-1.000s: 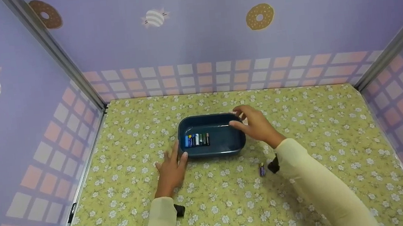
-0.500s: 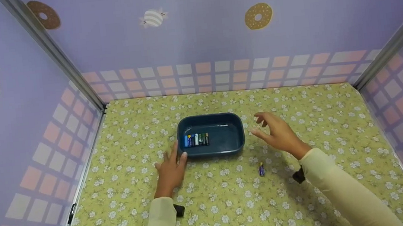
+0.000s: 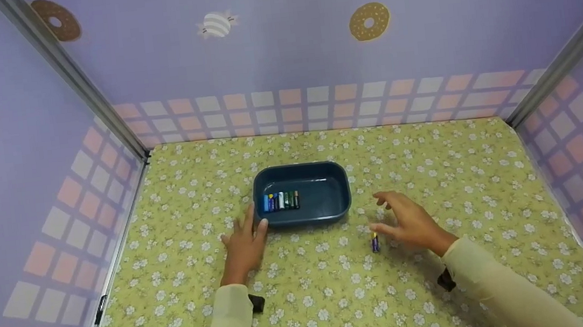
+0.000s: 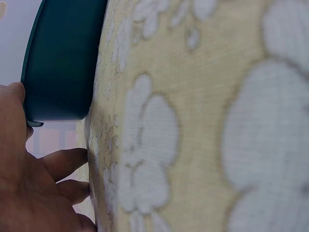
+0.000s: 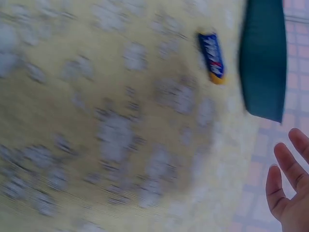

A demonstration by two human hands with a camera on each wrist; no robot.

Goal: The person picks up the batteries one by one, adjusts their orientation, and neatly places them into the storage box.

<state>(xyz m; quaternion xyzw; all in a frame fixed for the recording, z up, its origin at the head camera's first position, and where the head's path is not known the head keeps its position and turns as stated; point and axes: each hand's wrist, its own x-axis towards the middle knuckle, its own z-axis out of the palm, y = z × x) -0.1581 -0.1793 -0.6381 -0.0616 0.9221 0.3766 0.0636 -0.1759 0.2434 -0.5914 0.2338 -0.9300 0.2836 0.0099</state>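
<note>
A dark teal plastic basin [image 3: 324, 217] stands mid-table in the head view. Several batteries [image 3: 281, 201] lie side by side in a row at its left inside. My left hand [image 3: 245, 249] touches the basin's near left corner, thumb and a finger at the rim, other fingers down on the cloth in the left wrist view. One loose blue battery with yellow ends [image 3: 375, 242] lies on the cloth, right of and nearer than the basin. My right hand [image 3: 410, 221] hovers just right of that battery, fingers parted, holding nothing; the right wrist view shows the battery [image 5: 211, 57] apart from it.
A yellow flowered cloth [image 3: 304, 286] covers the table. Purple walls with pink and white checks [image 3: 318, 104] close off the back and both sides. Metal posts [image 3: 71, 78] stand at the back corners.
My right hand has left the basin's right rim, moving right and then back toward me, close to the loose battery. The left hand has stayed at the basin's corner.
</note>
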